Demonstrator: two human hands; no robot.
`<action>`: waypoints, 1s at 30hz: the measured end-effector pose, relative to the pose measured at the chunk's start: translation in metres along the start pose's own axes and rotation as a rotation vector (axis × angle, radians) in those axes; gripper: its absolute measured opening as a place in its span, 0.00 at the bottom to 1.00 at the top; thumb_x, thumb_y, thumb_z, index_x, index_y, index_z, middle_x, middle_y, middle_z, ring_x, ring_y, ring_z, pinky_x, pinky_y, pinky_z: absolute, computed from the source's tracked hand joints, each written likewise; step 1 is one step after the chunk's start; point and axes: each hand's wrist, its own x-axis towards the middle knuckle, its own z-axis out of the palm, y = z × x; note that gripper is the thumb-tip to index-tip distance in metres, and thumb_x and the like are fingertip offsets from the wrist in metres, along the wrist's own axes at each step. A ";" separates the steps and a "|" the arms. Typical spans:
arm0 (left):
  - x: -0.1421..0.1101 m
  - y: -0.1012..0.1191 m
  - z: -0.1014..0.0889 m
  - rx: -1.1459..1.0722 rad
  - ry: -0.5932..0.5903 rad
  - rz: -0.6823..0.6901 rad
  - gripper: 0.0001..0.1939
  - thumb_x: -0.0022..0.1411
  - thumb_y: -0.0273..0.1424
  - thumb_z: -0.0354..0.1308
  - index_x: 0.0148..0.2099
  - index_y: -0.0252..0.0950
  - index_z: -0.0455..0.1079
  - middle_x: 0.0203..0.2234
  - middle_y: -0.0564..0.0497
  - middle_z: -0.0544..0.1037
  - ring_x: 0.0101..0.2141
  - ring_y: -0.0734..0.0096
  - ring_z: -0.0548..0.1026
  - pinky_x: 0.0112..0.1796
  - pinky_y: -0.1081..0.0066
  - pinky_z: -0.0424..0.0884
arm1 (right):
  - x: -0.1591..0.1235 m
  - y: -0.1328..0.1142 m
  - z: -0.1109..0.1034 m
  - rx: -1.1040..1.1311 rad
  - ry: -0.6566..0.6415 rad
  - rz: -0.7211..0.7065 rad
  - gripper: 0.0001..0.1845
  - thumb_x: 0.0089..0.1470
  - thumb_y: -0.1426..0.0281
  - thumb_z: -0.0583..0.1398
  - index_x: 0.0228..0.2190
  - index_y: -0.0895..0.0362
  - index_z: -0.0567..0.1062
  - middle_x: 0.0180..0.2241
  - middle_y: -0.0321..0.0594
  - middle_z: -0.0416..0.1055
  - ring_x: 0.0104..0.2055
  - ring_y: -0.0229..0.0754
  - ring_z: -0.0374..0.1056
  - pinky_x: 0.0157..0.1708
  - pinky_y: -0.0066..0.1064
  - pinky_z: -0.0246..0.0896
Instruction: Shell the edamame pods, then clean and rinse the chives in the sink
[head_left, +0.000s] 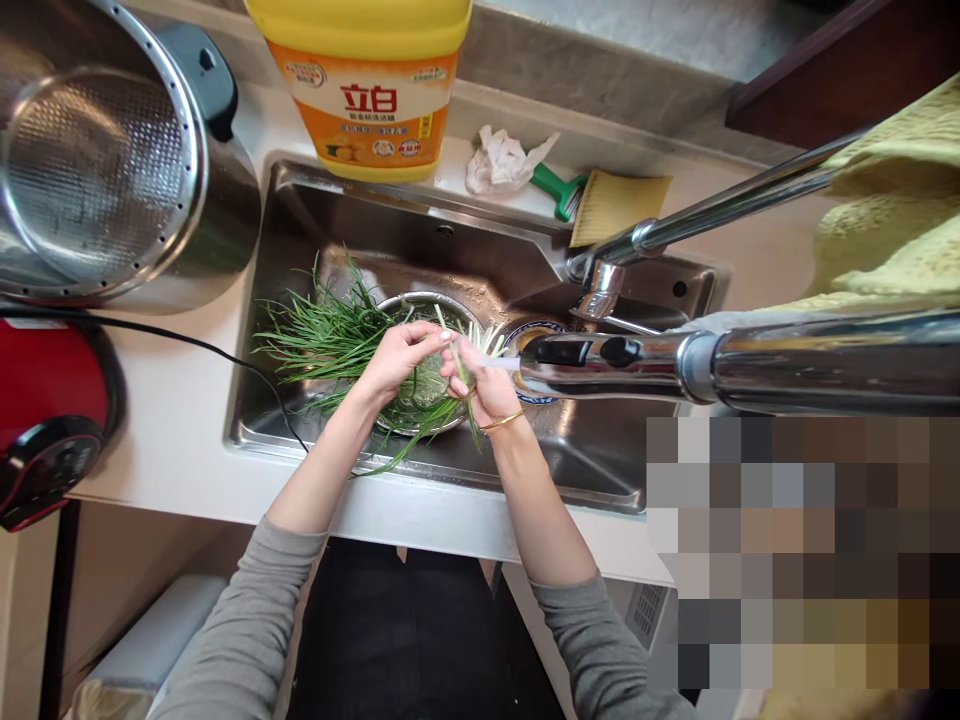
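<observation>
While long green stalks (pixel 322 335) spread left of the fingers, the left hand (pixel 397 360) pinches a single stem (pixel 461 370) near its pale end, over a metal bowl (pixel 429 297); the right hand (pixel 489 390), just beside, curls its fingers around that stem, the tap (pixel 600 368) to their right.

A yellow plastic jug (pixel 367 95) stands near crumpled white paper (pixel 502 162) and a green plastic tool (pixel 556 183), perhaps a peeler; a red, black-trimmed appliance (pixel 46 385) sits beside a round steel pot (pixel 217 215).
</observation>
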 end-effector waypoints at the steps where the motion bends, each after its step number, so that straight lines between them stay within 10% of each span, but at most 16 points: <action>1: 0.000 -0.001 0.002 -0.026 0.001 -0.015 0.21 0.52 0.48 0.65 0.30 0.32 0.76 0.26 0.50 0.76 0.26 0.75 0.68 0.29 0.73 0.63 | 0.000 0.000 0.001 0.007 0.001 -0.014 0.20 0.44 0.53 0.68 0.31 0.55 0.75 0.19 0.28 0.65 0.15 0.26 0.48 0.16 0.22 0.46; 11: -0.011 -0.013 -0.006 0.010 0.078 -0.053 0.15 0.50 0.38 0.66 0.38 0.32 0.77 0.28 0.50 0.77 0.24 0.77 0.66 0.26 0.74 0.62 | 0.006 0.005 -0.006 0.081 0.032 -0.122 0.17 0.44 0.58 0.68 0.29 0.54 0.70 0.21 0.28 0.62 0.20 0.29 0.56 0.21 0.24 0.58; 17: -0.014 -0.011 -0.036 0.320 0.458 0.117 0.11 0.53 0.38 0.63 0.33 0.34 0.74 0.26 0.51 0.76 0.27 0.75 0.69 0.29 0.74 0.63 | 0.010 0.002 -0.023 0.057 0.112 -0.197 0.18 0.47 0.53 0.66 0.27 0.51 0.67 0.16 0.24 0.50 0.17 0.31 0.49 0.19 0.26 0.56; 26: -0.018 -0.021 0.042 -0.038 0.279 0.031 0.18 0.56 0.46 0.62 0.33 0.36 0.65 0.21 0.56 0.71 0.18 0.78 0.67 0.22 0.75 0.65 | 0.009 0.019 0.009 -0.009 0.078 -0.164 0.19 0.48 0.51 0.63 0.37 0.51 0.76 0.23 0.32 0.67 0.23 0.34 0.60 0.19 0.26 0.57; 30: -0.021 -0.026 0.042 0.107 0.177 0.130 0.15 0.61 0.41 0.57 0.32 0.34 0.71 0.31 0.48 0.79 0.30 0.71 0.75 0.32 0.72 0.71 | 0.011 0.023 0.001 0.087 0.245 -0.310 0.16 0.43 0.54 0.67 0.29 0.50 0.73 0.29 0.34 0.72 0.30 0.37 0.67 0.26 0.28 0.66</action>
